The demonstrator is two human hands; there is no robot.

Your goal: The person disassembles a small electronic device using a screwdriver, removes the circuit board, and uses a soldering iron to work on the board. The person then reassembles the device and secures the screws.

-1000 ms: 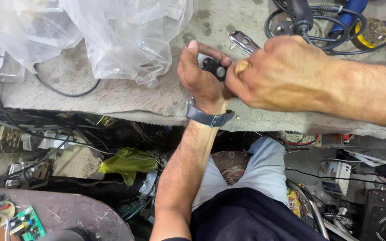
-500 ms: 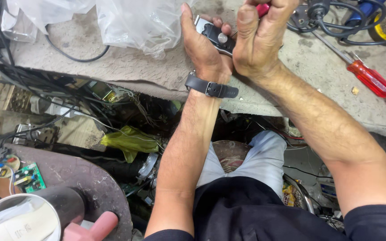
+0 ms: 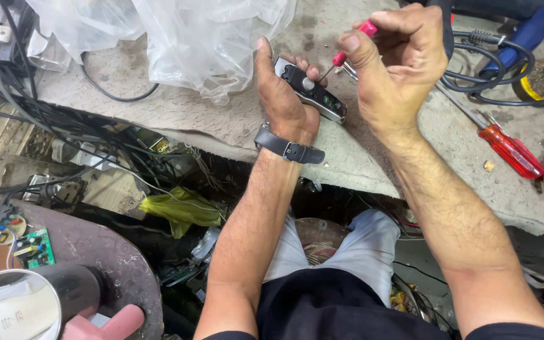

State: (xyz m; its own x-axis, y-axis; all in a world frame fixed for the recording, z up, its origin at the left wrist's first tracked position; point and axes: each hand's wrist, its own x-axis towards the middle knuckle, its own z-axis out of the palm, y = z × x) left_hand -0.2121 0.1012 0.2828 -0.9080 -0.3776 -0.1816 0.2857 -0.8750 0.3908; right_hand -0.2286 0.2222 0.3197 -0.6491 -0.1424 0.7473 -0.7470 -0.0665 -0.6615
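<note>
A: What step is this?

B: The left hand [image 3: 284, 101] wraps a small dark device [image 3: 310, 91] over the bench [image 3: 221, 119]; the right hand [image 3: 401, 60] pinches a red screwdriver [image 3: 347, 47], tip at the device's face. Likely working a screw.

A: Next?

B: Probably steady turning, tip seated.

A: Room?

B: The bench edge lies just below the grip, a plastic bag [image 3: 209, 38] to its left, cables [image 3: 492, 56] right.
</note>
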